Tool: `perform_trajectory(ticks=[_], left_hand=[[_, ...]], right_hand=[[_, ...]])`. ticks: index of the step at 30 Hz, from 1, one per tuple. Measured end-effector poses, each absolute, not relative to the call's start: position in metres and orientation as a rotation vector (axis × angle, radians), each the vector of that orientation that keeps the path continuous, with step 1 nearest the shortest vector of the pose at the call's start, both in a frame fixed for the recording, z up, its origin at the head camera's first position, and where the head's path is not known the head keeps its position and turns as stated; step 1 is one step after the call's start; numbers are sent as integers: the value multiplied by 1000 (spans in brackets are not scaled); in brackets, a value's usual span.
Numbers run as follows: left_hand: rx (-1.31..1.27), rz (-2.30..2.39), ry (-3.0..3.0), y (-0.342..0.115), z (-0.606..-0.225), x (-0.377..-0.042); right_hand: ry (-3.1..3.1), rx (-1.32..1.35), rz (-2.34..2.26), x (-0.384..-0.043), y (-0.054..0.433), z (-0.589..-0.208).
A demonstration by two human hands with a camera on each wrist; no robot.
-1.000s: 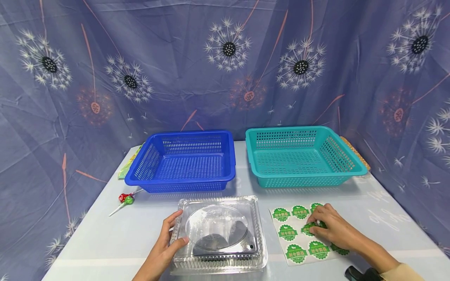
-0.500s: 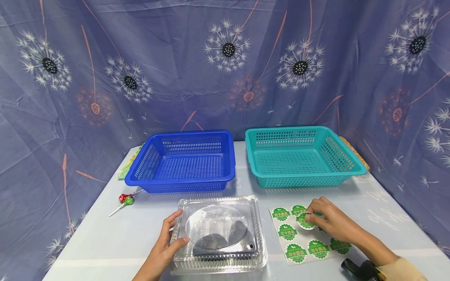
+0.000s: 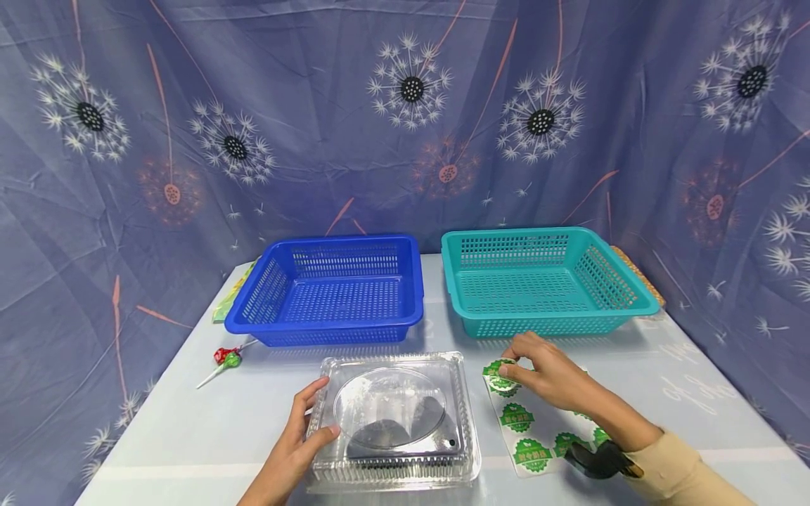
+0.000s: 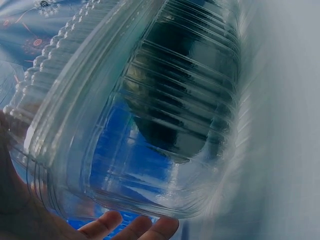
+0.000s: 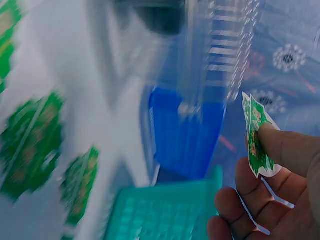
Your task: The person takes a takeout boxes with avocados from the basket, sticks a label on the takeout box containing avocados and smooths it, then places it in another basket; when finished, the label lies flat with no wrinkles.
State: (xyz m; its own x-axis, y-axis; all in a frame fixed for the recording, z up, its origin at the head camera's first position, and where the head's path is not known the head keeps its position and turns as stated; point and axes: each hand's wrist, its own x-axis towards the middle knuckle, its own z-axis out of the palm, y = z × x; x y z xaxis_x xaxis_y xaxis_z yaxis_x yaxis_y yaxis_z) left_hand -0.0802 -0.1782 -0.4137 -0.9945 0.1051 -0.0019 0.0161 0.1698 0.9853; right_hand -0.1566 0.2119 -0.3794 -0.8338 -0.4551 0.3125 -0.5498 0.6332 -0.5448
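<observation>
A clear plastic box with a lid (image 3: 392,414) sits on the table in the head view. My left hand (image 3: 292,444) grips its left side, thumb over the lid's edge. A dark shape (image 4: 172,90) shows through the wall in the left wrist view; I cannot tell what it is. Between thumb and fingers, my right hand (image 3: 552,376) pinches a round green-and-white sticker (image 5: 255,135). It is held above the top left corner of a white sticker sheet (image 3: 549,427), to the right of the box. My right forearm covers part of that sheet.
Behind the box stand a blue basket (image 3: 344,299) and a teal basket (image 3: 519,292). Red (image 3: 223,356) and green (image 3: 233,360) lollipops lie at the left. A green-yellow packet (image 3: 228,302) shows beside the blue basket. Dandelion-patterned cloth (image 3: 354,176) hangs behind the table.
My right hand has peeled one sticker from the sheet's middle, lifted it and carried it leftward toward the box. The left hand and the box stay put.
</observation>
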Motion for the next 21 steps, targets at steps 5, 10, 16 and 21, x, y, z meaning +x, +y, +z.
perform_trajectory(ticks=[5,10,16,21], left_hand=[[114,1977,2348,-178,-414,-80],[109,1976,2342,-178,-414,-80],[117,1969,2351,-178,-413,-80],[119,1958,2372,-177,-413,-80]], right_hand=[[-2680,905,1008,-160,184,-366],[-2686,969,1046,-163,160,-357],[-2687,1022,1099,-165,134,-352],[-2721,1012,1144,-163,117,-350]])
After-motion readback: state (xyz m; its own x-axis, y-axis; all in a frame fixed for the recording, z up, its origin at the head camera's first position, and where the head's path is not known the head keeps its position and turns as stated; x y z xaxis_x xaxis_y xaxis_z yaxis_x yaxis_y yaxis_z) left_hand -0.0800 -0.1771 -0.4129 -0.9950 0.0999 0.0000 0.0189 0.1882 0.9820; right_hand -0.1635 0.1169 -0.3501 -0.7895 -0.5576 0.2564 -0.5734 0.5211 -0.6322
